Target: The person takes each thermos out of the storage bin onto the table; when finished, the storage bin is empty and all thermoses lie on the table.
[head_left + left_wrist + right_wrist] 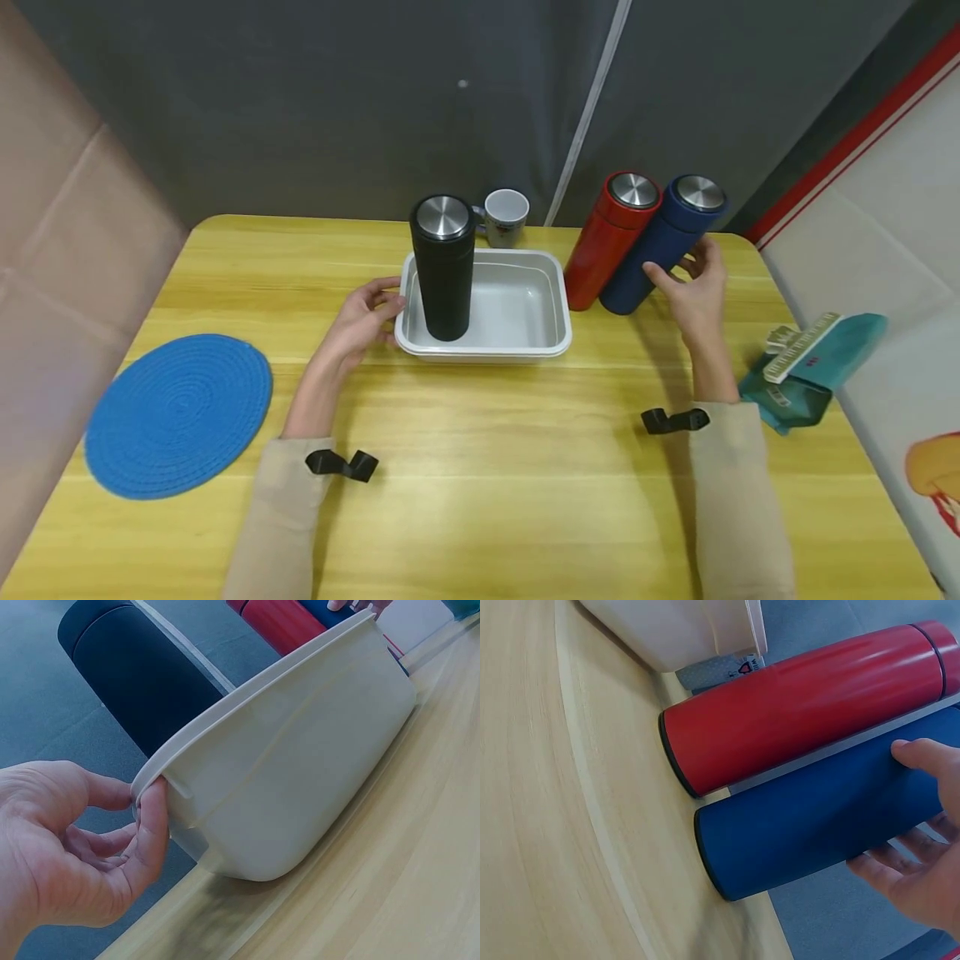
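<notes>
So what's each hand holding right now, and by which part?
The left hand pinches the white tub by the rim at its left end; the right hand grips the blue bottle around its body, below the lid.

Head view: looks forward and down from high over table (495,500), toward its far edge, far corners in frame. Left wrist: faces tray (300,765) side-on, close, tilted. Right wrist: close, tilted, aimed at red bottle (802,709), blue bottle (810,814). Shared by wrist views: both bottles, tray.

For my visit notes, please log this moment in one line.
left grip: pinches tray; right grip: holds blue flask; black flask: in tray; red flask: beside blue flask
</notes>
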`<state>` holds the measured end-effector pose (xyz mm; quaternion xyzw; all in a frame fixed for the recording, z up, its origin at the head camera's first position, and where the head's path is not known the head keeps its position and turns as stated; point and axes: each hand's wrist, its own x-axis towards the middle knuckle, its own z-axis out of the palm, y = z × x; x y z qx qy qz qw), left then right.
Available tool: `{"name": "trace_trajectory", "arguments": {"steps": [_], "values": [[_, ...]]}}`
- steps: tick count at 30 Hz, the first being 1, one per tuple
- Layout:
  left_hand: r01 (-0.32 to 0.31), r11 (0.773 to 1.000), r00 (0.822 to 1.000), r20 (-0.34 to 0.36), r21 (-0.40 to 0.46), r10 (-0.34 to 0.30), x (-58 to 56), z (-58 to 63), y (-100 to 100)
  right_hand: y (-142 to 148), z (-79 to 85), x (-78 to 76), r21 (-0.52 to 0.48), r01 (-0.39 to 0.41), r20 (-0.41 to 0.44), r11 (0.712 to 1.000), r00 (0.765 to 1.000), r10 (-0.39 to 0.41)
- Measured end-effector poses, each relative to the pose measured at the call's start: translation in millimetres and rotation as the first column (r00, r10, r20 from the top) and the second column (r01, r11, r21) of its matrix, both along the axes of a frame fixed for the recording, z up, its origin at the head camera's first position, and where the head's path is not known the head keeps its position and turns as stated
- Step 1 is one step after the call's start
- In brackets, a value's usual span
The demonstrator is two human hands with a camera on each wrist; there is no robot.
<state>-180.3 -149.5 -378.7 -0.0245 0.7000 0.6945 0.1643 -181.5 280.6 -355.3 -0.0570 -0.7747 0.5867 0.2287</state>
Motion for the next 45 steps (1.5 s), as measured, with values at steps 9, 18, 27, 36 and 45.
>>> {"name": "trace_trajectory", "arguments": {"steps": [9, 18, 27, 36, 45], "values": [[-0.003, 1.0, 1.0, 0.0, 0.001, 0.003, 0.6, -0.6, -1, -6, 7.7, 5.4, -0.045, -0.001, 0.011, 0.999, 1.0, 0.002], [0.006, 1.0, 1.0, -0.008, -0.001, -0.006, -0.1, 0.1, 1, -19, 21.2, 20.6, -0.082, 0.016, -0.069, 0.996, 0.997, -0.022], [-0.004, 1.0, 1.0, -0.004, -0.007, 0.004, -1.4, -0.1, 3, -10, 14.3, 18.2, -0.105, 0.032, -0.068, 0.994, 0.997, -0.04], [-0.011, 1.0, 1.0, 0.003, -0.016, 0.011, -0.7, 0.0, 1, -7, 1.5, 27.5, -0.16, 0.007, -0.11, 0.987, 0.994, -0.025], [-0.005, 1.0, 1.0, -0.001, -0.02, 0.005, 0.2, -0.5, 2, -10, -2.3, 46.7, -0.158, -0.012, -0.074, 0.987, 0.997, 0.001]]}}
